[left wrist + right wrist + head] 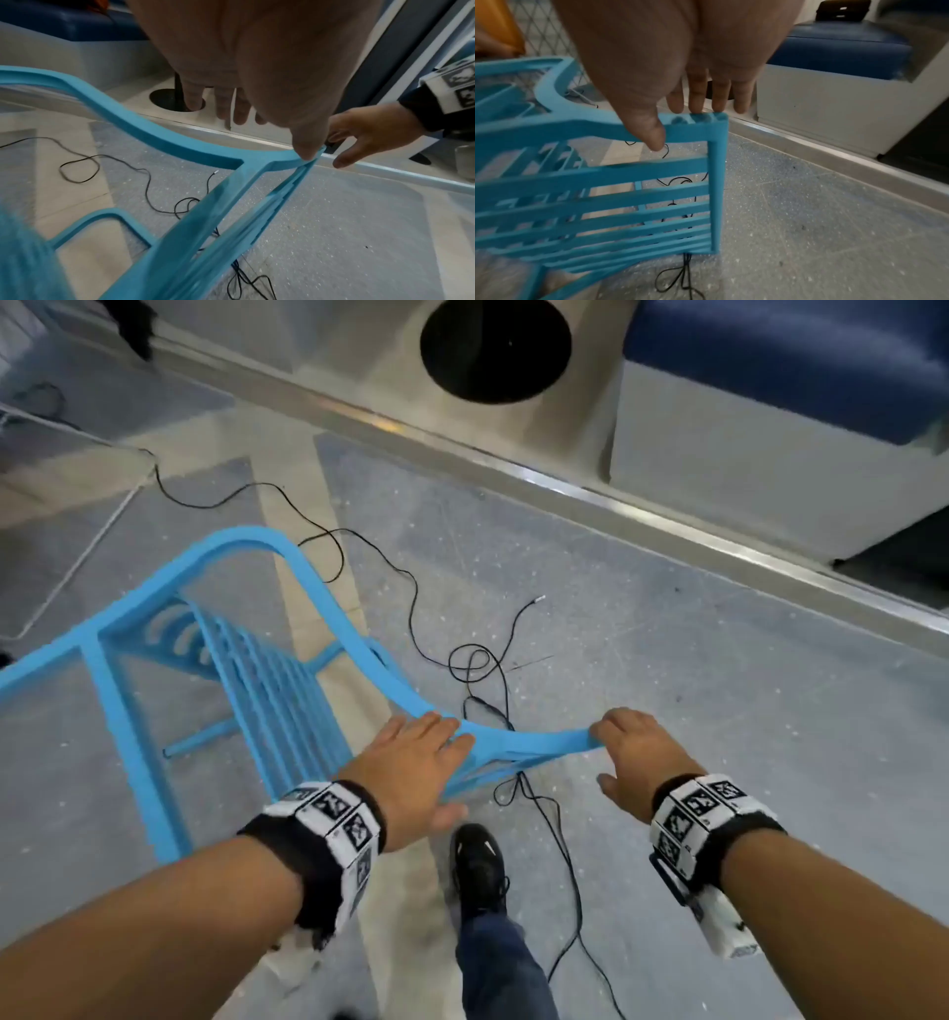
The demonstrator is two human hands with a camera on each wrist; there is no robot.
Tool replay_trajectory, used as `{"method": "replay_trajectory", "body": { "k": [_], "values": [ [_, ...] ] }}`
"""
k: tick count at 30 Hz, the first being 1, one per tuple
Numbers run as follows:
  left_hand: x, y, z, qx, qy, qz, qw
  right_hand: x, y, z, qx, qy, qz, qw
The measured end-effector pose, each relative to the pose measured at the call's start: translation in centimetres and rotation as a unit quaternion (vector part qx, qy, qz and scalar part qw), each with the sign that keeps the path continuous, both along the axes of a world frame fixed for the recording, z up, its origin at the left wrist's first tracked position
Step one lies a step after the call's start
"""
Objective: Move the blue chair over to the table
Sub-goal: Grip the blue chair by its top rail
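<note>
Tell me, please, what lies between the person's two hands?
The blue chair's top rail spans from the left hand to the right hand, as the head view shows.

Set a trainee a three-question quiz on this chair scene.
1. True or false: the left hand and the right hand both touch the top rail of the blue chair.
2. What lies on the floor under and beyond the chair? A. a black cable B. a red rope C. a broom
3. Fill in: the person's shoe is ____ in colour.
Key: 1 true; 2 A; 3 black.
</note>
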State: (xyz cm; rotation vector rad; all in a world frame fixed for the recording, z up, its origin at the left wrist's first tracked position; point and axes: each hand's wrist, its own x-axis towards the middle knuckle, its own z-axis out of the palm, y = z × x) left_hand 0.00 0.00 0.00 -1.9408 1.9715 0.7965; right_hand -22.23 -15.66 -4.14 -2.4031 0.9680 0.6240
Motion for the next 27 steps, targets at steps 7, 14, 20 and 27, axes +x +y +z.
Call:
{"method": "replay_trajectory", "body": {
  "k": [7, 14, 20, 27],
  "values": [
    [-1.9, -6.7, -5.6, 0.094, -0.018, -0.022, 0.995, 1.8, -3.1, -3.4, 0.007, 0.054, 0.0, 0.999],
    [-1.9, -8.8, -8.0, 0.126, -0.038, -0.007, 0.991, 3.7, -3.5, -3.6, 0.003, 0.134, 0.067, 0.989],
    [0.4, -6.2, -4.8, 0.071, -0.036, 0.02, 0.997, 5.5, -2.2, 1.6, -0.018, 0.084, 0.112, 0.99],
    [5.8, 1.8, 5.9, -0.002, -0.034, 0.087, 0.996, 10.8, 4.0, 13.9, -0.061, -0.004, 0.235, 0.97]
  ]
}}
